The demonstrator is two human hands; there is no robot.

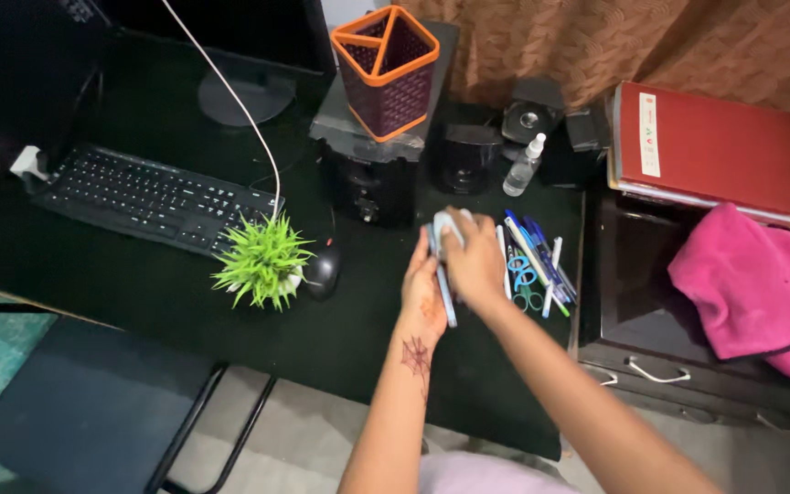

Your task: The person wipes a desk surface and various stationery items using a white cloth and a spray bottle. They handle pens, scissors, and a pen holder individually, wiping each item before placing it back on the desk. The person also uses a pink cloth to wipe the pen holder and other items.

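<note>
My left hand (422,291) holds a light blue pen (447,302) upright over the black desk (139,274). Over the pen's upper end my right hand (474,263) presses a small pale cloth or wipe (444,223). Just right of my hands lie several pens and markers (541,261) and small blue-handled scissors (523,279). An orange and maroon mesh pen holder (386,71) stands tilted on a dark box behind them.
A black keyboard (148,197), a monitor stand (235,96), a small green potted plant (262,261) and a black mouse (324,270) sit at left. Speakers and a small spray bottle (523,165) stand at the back. Red books (715,151) and a pink cloth (756,293) lie at right. A chair (93,402) stands below left.
</note>
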